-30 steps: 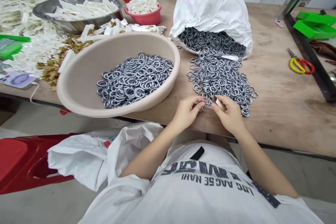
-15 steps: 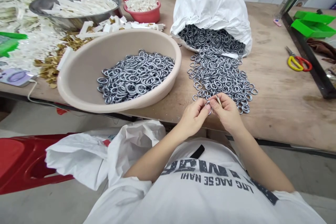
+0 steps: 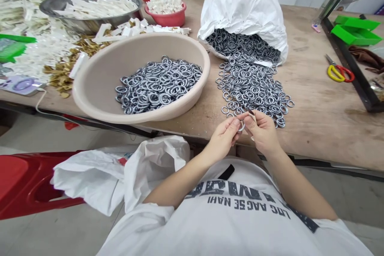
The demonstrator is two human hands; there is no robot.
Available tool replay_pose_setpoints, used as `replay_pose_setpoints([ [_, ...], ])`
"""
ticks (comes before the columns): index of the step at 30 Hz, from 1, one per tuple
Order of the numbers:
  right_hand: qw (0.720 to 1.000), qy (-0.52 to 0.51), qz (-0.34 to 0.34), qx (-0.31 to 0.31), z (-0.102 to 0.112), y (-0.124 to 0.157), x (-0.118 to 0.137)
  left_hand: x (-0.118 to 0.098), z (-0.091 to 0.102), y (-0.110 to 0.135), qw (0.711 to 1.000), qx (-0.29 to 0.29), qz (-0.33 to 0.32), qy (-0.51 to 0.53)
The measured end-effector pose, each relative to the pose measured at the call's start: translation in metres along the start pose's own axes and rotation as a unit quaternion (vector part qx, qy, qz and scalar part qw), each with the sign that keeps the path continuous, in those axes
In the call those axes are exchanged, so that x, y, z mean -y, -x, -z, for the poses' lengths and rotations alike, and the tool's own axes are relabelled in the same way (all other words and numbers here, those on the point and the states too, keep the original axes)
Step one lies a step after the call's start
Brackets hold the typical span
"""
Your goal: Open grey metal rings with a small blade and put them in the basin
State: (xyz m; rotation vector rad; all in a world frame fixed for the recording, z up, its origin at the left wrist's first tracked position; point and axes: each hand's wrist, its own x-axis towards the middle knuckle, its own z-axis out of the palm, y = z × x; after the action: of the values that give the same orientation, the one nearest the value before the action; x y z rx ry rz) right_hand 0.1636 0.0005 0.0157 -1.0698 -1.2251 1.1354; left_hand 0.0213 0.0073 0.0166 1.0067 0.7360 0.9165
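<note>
My left hand (image 3: 223,138) and my right hand (image 3: 261,131) meet at the table's near edge, both pinched on one small metal ring (image 3: 241,127) held between their fingertips. My right hand also grips a thin pale stick-like piece (image 3: 252,117). Just beyond the hands lies a loose pile of metal rings (image 3: 253,86) spilling from a white sack (image 3: 244,4). To the left stands a beige basin (image 3: 99,84) holding more rings (image 3: 159,86).
A steel bowl (image 3: 90,22) and a red bowl (image 3: 168,18) of white plastic pieces sit at the back left, with more white and tan scraps strewn about. Scissors (image 3: 339,73) and green trays (image 3: 355,32) lie at the right. A white bag (image 3: 120,174) rests on a red stool.
My hands have lifted off the edge of the ring pile and drawn slightly toward me, now holding a single ring between them.
</note>
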Motion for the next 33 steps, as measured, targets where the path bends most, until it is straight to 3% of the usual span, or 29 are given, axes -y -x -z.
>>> replay_pose_setpoints([
  [3,0.988,0.14,0.058,-0.039,0.007,0.006,0.005,-0.004,-0.001,0.001,0.999,0.003,0.026,0.048],
  [7,0.919,0.362,0.159,0.002,0.009,0.02,0.011,-0.007,-0.005,0.002,0.994,-0.023,0.051,0.093],
  [9,0.886,0.424,0.188,0.006,0.008,0.024,0.011,-0.008,-0.007,0.003,0.992,-0.039,0.055,0.106],
  [12,0.863,0.462,0.206,0.008,0.006,0.026,0.012,-0.007,-0.01,0.004,0.99,-0.045,0.061,0.116],
  [16,0.856,0.475,0.203,0.012,0.004,0.027,0.014,-0.007,-0.01,0.005,0.99,-0.046,0.068,0.118],
  [19,0.874,0.446,0.189,0.028,0.009,0.024,0.012,-0.005,-0.009,0.01,0.991,-0.034,0.066,0.113],
  [23,0.91,0.407,0.075,-0.037,0.027,0.011,0.003,-0.005,-0.005,0.02,0.993,0.054,0.06,0.082],
  [25,0.897,0.437,0.034,-0.062,0.032,0.005,-0.004,-0.006,0.003,0.021,0.994,0.062,0.052,0.071],
  [30,0.822,0.563,0.064,0.052,0.018,0.007,-0.018,-0.009,0.034,0.008,0.998,-0.058,0.005,0.035],
  [33,0.782,0.618,0.056,0.058,0.012,0.007,-0.021,-0.008,0.045,0.001,0.996,-0.088,-0.004,0.034],
])
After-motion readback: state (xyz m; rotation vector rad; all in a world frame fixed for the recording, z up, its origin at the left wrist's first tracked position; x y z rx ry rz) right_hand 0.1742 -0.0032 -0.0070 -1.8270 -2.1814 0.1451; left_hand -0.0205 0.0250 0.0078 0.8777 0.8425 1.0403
